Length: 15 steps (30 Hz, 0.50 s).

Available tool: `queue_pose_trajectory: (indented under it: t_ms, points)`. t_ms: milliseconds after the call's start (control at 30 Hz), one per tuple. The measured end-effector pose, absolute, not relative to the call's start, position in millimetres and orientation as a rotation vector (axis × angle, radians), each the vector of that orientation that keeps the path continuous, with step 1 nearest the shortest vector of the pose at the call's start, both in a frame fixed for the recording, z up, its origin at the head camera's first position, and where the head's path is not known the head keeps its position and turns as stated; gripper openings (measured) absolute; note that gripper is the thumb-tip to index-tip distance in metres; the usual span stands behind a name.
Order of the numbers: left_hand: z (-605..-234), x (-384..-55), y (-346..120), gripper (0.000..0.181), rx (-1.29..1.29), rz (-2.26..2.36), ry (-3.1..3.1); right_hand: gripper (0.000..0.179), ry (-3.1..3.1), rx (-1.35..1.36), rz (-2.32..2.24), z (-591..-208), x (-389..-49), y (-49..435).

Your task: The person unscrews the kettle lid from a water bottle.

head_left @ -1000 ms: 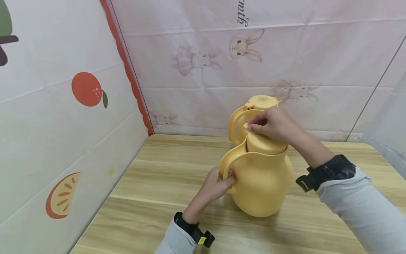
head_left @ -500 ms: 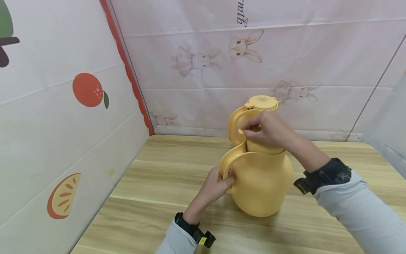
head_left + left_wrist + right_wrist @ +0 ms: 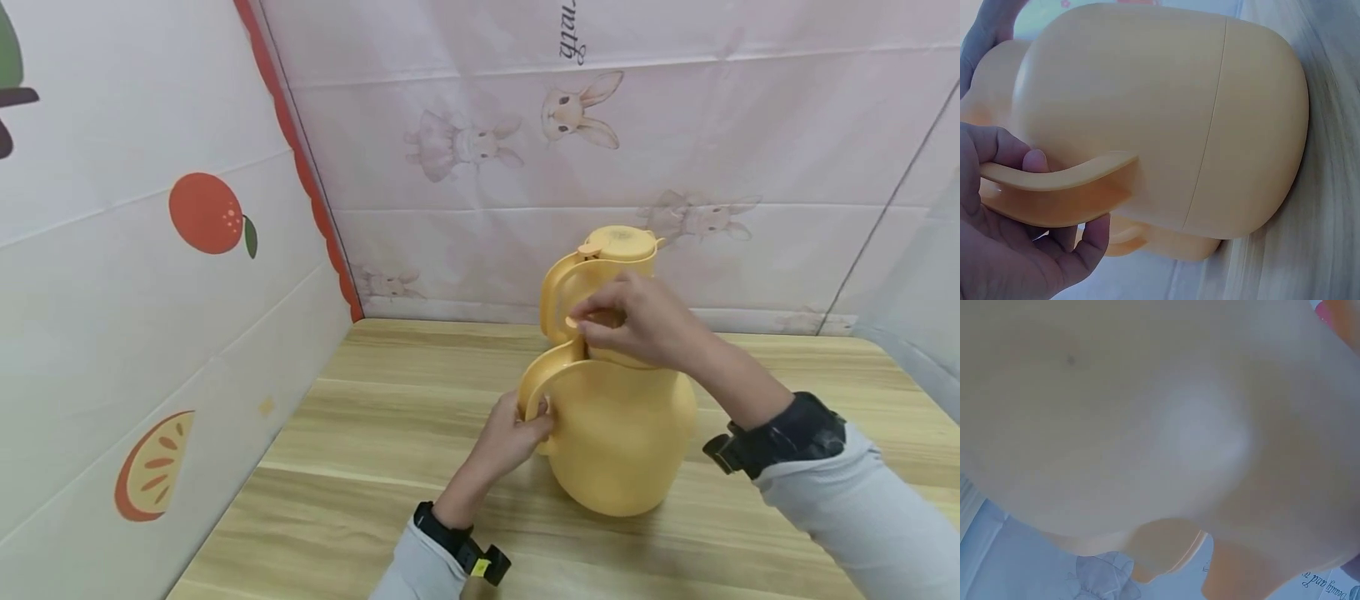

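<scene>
A yellow thermos jug (image 3: 618, 442) stands on the wooden table. My left hand (image 3: 510, 437) grips the jug's curved handle (image 3: 550, 367); in the left wrist view the thumb lies over it and fingers wrap beneath. At the mouth of the jug, my right hand (image 3: 645, 321) pinches the small tab (image 3: 572, 323) of the lid between thumb and fingers. Most of the lid is hidden behind that hand, so how it sits in the mouth cannot be seen. The jug's smooth yellow side (image 3: 1116, 444) fills the right wrist view, too close to show the fingers.
Directly behind stands a second yellow jug (image 3: 621, 243) with its lid on, partly covered by the right hand and front jug. The wooden table (image 3: 375, 433) reaches left and right. A fruit-printed sheet (image 3: 97, 317) hangs left; a rabbit-printed sheet (image 3: 465, 250) hangs behind.
My right hand has come down with the lid's tab, which sat higher and slightly further right a second ago. The left hand keeps its grip, and the jug stays nearly where it was.
</scene>
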<state>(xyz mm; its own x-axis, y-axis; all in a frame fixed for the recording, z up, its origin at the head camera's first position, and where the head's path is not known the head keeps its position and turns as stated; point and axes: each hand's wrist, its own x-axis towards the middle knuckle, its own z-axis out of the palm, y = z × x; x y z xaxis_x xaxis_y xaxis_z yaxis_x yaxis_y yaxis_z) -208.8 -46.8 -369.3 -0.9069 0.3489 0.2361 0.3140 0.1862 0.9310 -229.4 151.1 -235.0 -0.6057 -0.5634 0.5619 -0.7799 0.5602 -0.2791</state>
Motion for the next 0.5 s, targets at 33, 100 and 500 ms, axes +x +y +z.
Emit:
queue_pose_trajectory:
  t_ms: [33,100,500]
  points:
    - [-370,-209,-47,0.017,0.667,1.867,2.404,0.009,-2.385,1.085,0.715,-236,-229,151]
    - [-370,-209,-47,0.017,0.674,1.868,2.407,0.009,-2.383,1.084,0.703,-237,-228,152]
    - [-359,-202,-47,0.019,0.652,1.865,2.408,0.016,-2.273,1.242,0.661,-240,-217,153]
